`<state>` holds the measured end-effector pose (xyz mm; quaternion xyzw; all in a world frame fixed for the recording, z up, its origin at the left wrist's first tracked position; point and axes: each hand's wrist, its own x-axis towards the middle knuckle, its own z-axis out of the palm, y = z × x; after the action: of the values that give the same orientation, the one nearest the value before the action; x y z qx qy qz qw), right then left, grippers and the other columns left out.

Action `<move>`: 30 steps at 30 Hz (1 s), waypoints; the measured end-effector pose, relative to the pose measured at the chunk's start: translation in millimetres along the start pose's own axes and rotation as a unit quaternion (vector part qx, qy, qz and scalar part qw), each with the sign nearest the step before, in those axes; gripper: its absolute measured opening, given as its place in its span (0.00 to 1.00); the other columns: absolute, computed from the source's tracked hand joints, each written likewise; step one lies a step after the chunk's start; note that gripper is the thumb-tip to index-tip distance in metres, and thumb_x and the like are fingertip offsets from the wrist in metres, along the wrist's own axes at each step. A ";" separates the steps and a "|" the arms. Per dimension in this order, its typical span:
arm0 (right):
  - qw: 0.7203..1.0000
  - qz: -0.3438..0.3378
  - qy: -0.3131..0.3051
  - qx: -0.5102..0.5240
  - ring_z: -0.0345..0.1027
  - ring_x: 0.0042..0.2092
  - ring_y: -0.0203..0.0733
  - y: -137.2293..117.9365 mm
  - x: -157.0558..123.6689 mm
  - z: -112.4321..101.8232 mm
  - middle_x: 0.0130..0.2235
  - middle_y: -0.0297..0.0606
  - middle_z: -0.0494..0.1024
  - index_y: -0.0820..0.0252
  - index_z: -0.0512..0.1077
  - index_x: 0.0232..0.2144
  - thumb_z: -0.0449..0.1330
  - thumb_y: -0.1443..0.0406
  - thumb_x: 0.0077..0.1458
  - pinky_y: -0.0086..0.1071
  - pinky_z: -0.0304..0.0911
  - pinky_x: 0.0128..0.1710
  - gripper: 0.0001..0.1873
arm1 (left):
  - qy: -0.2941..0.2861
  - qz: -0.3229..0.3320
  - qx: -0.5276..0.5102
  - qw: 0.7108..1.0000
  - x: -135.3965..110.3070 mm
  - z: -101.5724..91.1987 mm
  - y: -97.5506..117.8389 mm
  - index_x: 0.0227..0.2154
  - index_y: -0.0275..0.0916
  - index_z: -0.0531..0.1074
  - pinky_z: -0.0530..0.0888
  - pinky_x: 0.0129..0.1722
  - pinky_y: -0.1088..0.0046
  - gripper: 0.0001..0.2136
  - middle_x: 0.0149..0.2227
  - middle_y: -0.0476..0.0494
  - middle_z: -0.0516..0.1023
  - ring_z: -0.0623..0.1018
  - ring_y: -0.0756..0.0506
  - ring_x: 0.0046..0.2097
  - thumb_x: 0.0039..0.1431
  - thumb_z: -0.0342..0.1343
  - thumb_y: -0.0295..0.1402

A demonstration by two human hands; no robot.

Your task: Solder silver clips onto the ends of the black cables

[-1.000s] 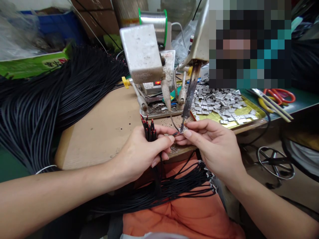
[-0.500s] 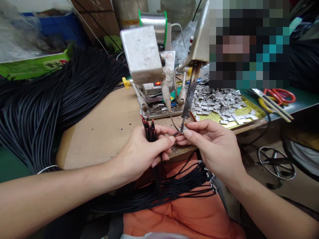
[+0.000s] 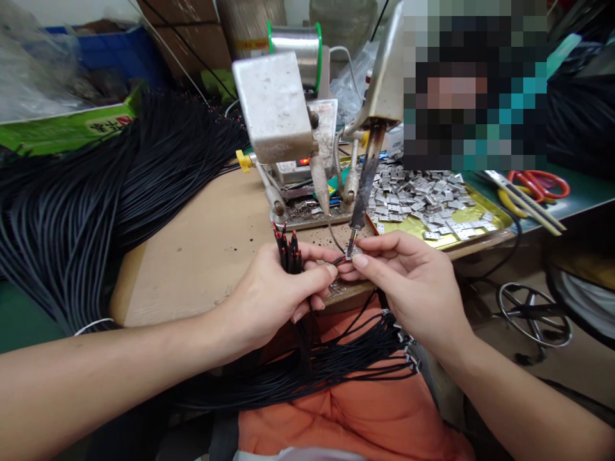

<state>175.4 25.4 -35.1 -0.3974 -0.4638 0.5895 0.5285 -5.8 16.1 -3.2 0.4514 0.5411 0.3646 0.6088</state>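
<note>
My left hand is closed around a bundle of black cables whose red wire ends point up. Between its thumb and finger it also pinches one cable end. My right hand pinches a small silvery metal piece against that cable's end. The tip of a mounted soldering iron comes down onto this spot. A thin solder wire runs from the feeder nozzle to the same place. Fingertips partly hide the joint.
A yellow tray of small metal pieces stands behind my right hand, with red-handled scissors beside it. Loose black cables heap at the left. Cables with metal ends lie across my lap. Another person sits opposite.
Both hands stay almost in place at the iron tip. My right fingers have shifted very slightly, and the person opposite has moved a little.
</note>
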 end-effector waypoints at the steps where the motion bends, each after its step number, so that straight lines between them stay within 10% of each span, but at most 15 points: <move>1: 1.000 0.001 0.001 0.000 0.83 0.33 0.39 0.2 0.0 0.1 0.32 0.35 0.85 0.59 0.76 0.37 0.71 0.68 0.53 0.26 0.79 0.38 0.09 | 0.001 -0.001 -0.001 1.000 0.0 0.1 0.2 0.40 0.35 0.79 0.63 0.13 0.86 0.10 0.21 0.49 0.74 0.73 0.52 0.22 0.55 0.64 0.32; 30: 1.000 0.003 0.014 -0.027 0.82 0.31 0.41 -2.7 -1.2 3.0 0.29 0.33 0.84 0.57 0.75 0.35 0.75 0.64 0.47 0.32 0.80 0.36 0.14 | -0.009 0.006 0.021 1.000 -0.1 -0.6 -0.7 0.40 0.37 0.79 0.65 0.13 0.85 0.10 0.23 0.50 0.76 0.74 0.52 0.22 0.55 0.65 0.32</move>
<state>173.3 23.8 -31.8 -0.4212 -0.4710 0.5730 0.5219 -6.5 15.9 -3.8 0.4709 0.5403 0.3528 0.6015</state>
